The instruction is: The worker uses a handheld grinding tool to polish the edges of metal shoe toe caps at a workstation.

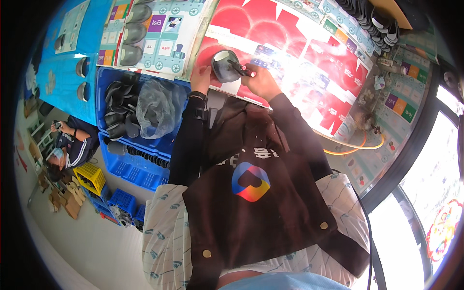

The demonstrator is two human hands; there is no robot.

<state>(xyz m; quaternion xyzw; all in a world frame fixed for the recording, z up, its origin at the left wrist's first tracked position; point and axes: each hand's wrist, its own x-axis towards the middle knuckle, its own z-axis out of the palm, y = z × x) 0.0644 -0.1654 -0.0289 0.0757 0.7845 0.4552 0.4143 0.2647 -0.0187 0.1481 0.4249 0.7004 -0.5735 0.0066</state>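
Note:
A dark, glossy, cup-shaped piece [226, 67] with a pale grey patch near its far edge sits above the near left part of the red printed sheet. My left hand [200, 79] grips its left edge, fingers partly tucked out of sight. At its right side my right hand [262, 82] is closed around a small red-and-dark tool [248, 72]. The tool's dark end lies against the piece's right edge; its exact kind is unclear.
Blue crates [108, 79] at left hold dark curved pieces [118, 108] and a clear plastic bag [159, 108]. More dark pieces [134, 34] line the table's far left. Orange tubing [360, 145] loops off the right edge. Another person [77, 140] sits at far left, beside a yellow crate [90, 178].

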